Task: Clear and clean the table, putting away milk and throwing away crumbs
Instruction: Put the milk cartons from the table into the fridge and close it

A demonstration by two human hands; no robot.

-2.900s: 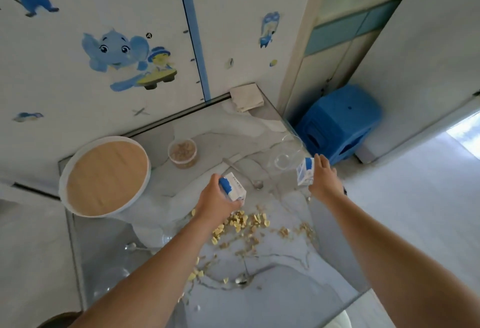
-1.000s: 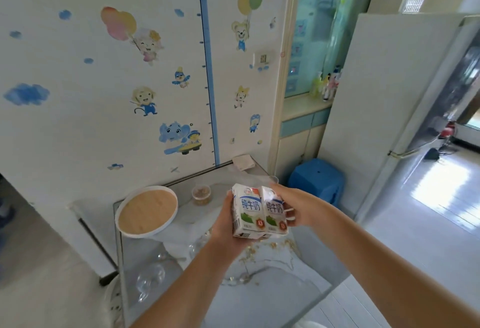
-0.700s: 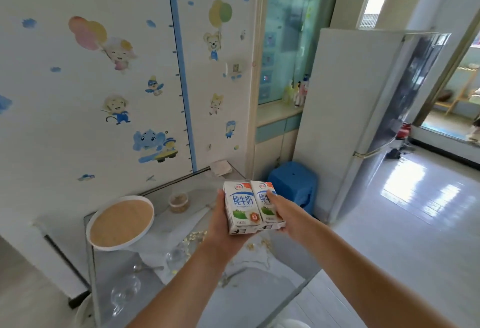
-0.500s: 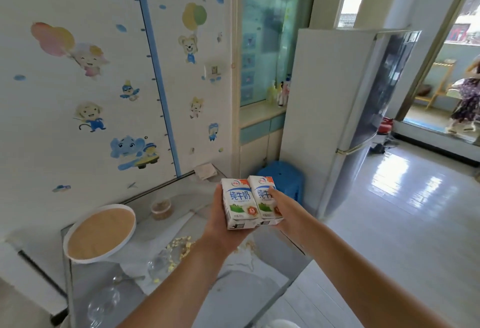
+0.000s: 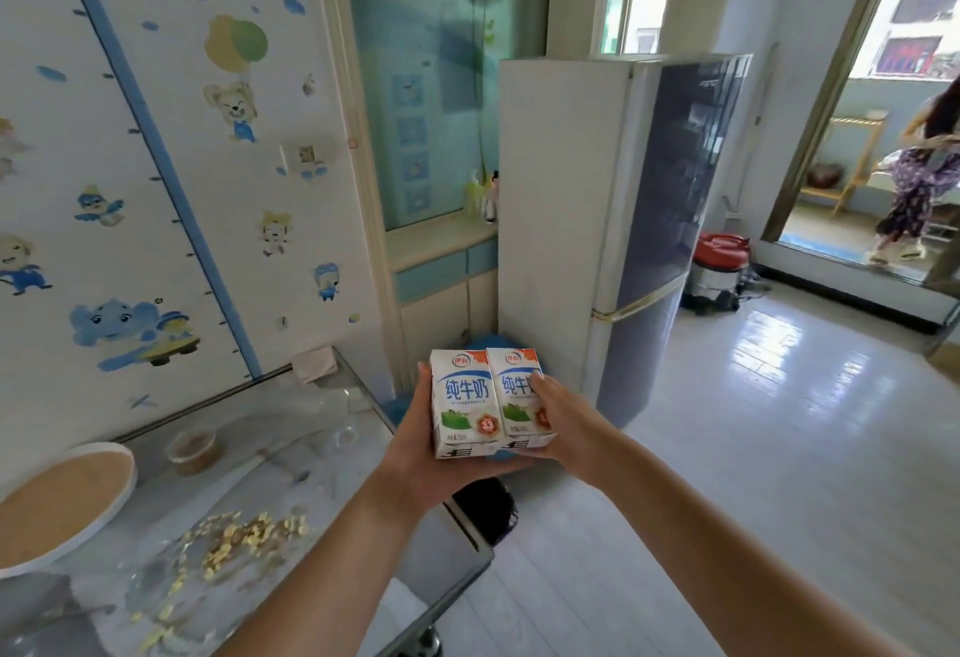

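Note:
Two small white-and-blue milk cartons are pressed side by side in front of me, past the table's right edge. My left hand (image 5: pixel 415 469) cups the left milk carton (image 5: pixel 461 399) from below and behind. My right hand (image 5: pixel 563 422) grips the right milk carton (image 5: pixel 514 396) with fingers over its front. Yellow crumbs (image 5: pixel 239 544) lie scattered on the glass table (image 5: pixel 322 511) at lower left. A tall fridge (image 5: pixel 613 219) with its doors closed stands straight ahead beyond the cartons.
On the table are a round white tray with a wooden top (image 5: pixel 57 500), a small cup of brown food (image 5: pixel 193 448), clear glasses and a folded cloth (image 5: pixel 314 364). A blue stool hides behind the cartons. A red vacuum (image 5: pixel 719 266) and a person (image 5: pixel 914 188) are far right.
Both cartons were lifted off the table and brought together. My view has swung right, away from the table and onto the fridge, with the cartons held out in front.

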